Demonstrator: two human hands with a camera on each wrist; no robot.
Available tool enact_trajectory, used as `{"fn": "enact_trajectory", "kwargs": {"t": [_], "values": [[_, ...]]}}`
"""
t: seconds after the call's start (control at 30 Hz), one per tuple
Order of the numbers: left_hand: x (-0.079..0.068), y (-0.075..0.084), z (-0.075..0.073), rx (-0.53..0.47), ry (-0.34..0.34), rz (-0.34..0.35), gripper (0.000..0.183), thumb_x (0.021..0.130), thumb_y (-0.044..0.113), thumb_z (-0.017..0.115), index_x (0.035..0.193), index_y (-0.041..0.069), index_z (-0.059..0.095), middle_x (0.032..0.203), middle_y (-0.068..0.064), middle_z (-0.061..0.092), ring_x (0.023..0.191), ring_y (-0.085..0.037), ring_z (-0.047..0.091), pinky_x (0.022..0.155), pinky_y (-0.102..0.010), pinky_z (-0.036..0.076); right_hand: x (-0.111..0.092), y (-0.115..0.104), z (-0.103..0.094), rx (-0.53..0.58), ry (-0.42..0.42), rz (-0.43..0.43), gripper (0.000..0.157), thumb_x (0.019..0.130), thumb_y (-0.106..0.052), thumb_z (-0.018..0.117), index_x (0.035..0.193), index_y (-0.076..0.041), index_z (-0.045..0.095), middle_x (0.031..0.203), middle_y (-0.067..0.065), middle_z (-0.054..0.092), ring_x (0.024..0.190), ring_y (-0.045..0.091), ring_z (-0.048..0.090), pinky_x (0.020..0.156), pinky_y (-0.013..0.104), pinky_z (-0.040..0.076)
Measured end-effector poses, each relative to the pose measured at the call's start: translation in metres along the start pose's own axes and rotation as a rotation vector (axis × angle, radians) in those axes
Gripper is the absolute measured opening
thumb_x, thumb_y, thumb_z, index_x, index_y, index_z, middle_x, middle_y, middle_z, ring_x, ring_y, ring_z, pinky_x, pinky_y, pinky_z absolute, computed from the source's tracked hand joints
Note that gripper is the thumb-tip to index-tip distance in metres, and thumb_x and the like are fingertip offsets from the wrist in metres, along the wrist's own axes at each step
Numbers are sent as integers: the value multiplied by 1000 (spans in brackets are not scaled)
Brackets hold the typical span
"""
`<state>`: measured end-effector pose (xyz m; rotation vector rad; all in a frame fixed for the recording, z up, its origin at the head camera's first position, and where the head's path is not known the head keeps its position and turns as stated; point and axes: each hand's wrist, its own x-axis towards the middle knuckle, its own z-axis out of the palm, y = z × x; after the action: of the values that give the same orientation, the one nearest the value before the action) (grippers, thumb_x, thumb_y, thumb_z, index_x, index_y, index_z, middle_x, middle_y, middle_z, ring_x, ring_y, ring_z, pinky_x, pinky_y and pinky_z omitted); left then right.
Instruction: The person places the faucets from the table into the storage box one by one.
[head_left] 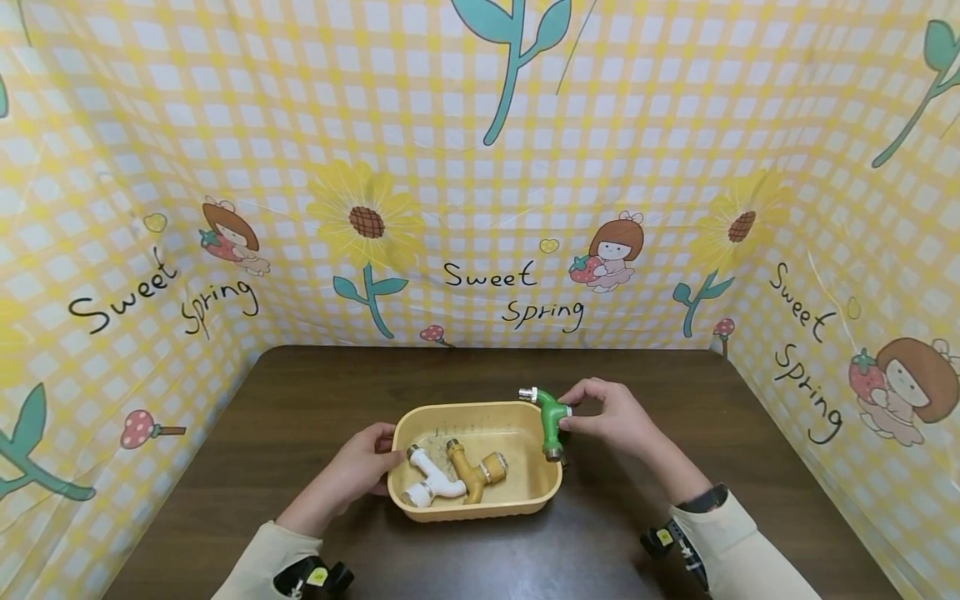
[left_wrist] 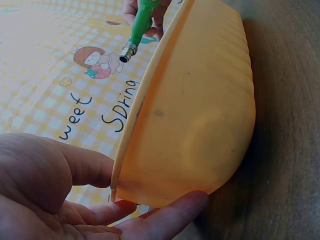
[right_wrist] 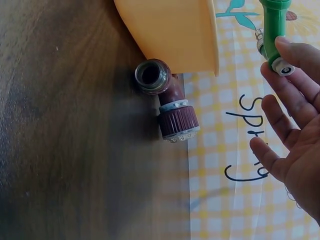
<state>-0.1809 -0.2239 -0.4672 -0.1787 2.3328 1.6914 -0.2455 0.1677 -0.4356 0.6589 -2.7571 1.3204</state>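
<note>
Dark worktop (head_left: 315,375) being backed by yellow checked cloth (head_left: 480,192). Green tap (head_left: 551,417) being held over right end of yellow tub (head_left: 487,511), its white-capped side being pinched in narrowly parted fingers (right_wrist: 280,85) of right hand (head_left: 618,417). Tub's left end being gripped by left hand (head_left: 356,468). White tap (head_left: 433,479), ochre tap (head_left: 472,477) being held inside; maroon tap (right_wrist: 175,107) being seen beside tub.

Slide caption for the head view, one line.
Left hand grips tub, white tap and yellow tap inside; right hand holds green tap at the tub's right end.
</note>
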Motion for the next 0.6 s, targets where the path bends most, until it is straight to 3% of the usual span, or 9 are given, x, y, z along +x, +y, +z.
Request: {"fn": "enact_trajectory", "kwargs": {"t": [0.4, 0.6], "values": [[-1, 1, 0, -15, -7, -1, 43, 94, 5, 58, 134, -1, 44, 122, -24, 56, 91, -29, 67, 64, -43, 61, 1, -2, 5, 5, -15, -13, 24, 72, -40, 83, 91, -33, 70, 95, -5, 65, 98, 16, 58, 97, 56, 42], [-1, 2, 0, -1, 0, 0, 42, 94, 5, 58, 134, -1, 45, 122, -24, 56, 91, -29, 67, 64, -42, 61, 4, -3, 6, 11, -28, -32, 24, 73, -39, 83, 92, -32, 70, 97, 2, 66, 99, 25, 60, 95, 57, 43]]}}
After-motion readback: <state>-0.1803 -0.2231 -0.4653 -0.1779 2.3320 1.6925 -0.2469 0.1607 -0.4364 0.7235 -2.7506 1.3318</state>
